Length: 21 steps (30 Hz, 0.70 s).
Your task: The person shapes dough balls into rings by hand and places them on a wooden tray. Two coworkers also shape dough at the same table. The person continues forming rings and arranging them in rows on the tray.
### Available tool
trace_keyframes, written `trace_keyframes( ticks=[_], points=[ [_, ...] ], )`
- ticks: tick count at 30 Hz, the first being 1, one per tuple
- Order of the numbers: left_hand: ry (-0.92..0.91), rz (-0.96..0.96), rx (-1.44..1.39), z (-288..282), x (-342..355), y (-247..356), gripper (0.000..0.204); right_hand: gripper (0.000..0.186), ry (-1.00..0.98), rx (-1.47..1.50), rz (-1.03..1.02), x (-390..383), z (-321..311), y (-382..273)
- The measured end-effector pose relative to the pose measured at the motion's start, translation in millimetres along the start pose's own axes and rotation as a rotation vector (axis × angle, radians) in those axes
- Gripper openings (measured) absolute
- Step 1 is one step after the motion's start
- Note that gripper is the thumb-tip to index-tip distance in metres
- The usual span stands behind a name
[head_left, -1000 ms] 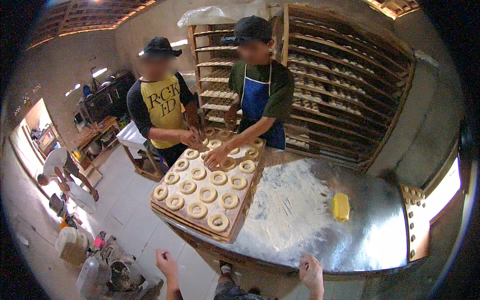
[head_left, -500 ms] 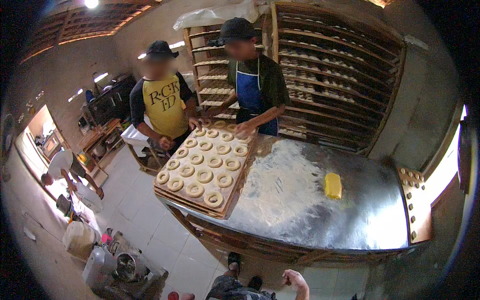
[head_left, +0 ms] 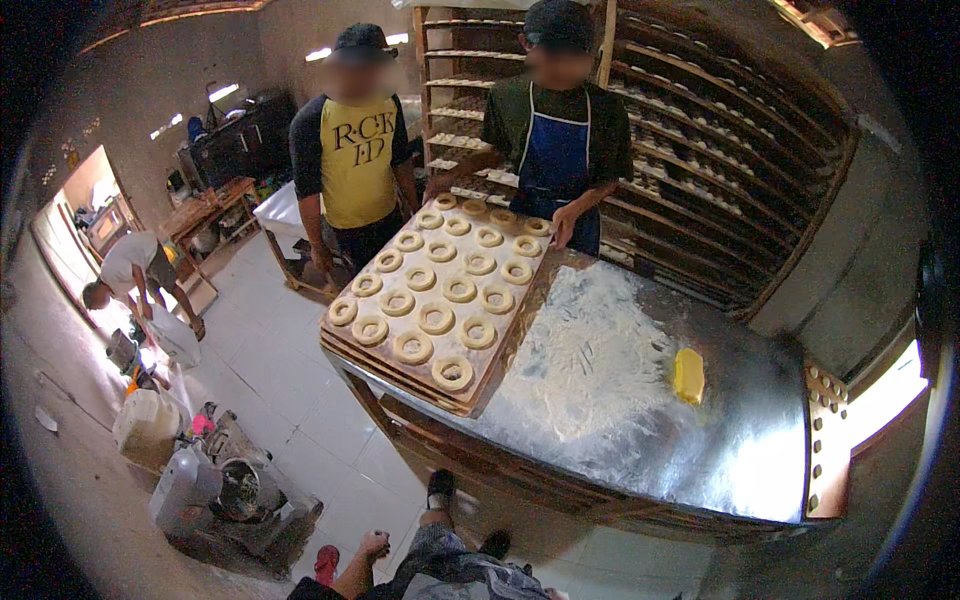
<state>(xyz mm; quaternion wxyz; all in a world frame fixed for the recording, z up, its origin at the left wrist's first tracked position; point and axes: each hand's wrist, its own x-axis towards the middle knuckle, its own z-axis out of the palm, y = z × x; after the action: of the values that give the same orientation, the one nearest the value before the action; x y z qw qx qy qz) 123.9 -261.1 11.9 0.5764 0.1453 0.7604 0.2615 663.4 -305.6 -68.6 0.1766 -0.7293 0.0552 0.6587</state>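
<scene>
My left hand [head_left: 374,545] hangs low beside my leg, its fingers curled in and seemingly holding nothing. Only a sliver of my right hand [head_left: 555,594] shows at the lower edge, its fingers hidden. Both are well short of the metal-topped table [head_left: 745,450]. On the table's left end lies a stack of trays, the top tray [head_left: 425,313] covered in rows of ring-shaped dough [head_left: 452,373]. A co-worker in a blue apron [head_left: 556,140] has both hands at that tray's far end. A floured patch [head_left: 590,350] and a yellow block [head_left: 688,376] lie farther right.
Another person in a yellow shirt [head_left: 358,165] stands behind the trays' left side. Tall shelves [head_left: 720,140] of dough pieces fill the back. At left, a person bends [head_left: 135,265] near the doorway, with jugs [head_left: 187,485] and a machine [head_left: 245,487] on the floor.
My view has shifted, and my left hand has come into it while the right has dropped almost out. The aproned co-worker's hands moved from the dough to the tray's edges; the yellow-shirted person's arms lowered.
</scene>
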Motion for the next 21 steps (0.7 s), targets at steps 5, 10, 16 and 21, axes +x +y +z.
trace_keyframes(
  ticks=[5,10,16,21],
  points=[
    [0.208,0.578,0.683,-19.7,64.3,46.5,0.018,0.042,-0.085,-0.125,-0.307,-9.7,39.8,-73.8],
    [0.470,0.727,0.312,-2.3,47.4,202.5,0.016,0.040,-0.367,-1.115,-0.561,-85.4,129.3,-188.6],
    [0.470,1.076,0.284,-17.1,-10.2,351.0,0.017,0.036,-0.741,-1.027,-0.659,-338.1,288.4,-292.8],
    [0.529,1.191,0.431,-23.1,3.2,377.9,0.025,0.033,-0.404,-1.000,-0.859,-341.3,325.3,-305.1]
  ],
)
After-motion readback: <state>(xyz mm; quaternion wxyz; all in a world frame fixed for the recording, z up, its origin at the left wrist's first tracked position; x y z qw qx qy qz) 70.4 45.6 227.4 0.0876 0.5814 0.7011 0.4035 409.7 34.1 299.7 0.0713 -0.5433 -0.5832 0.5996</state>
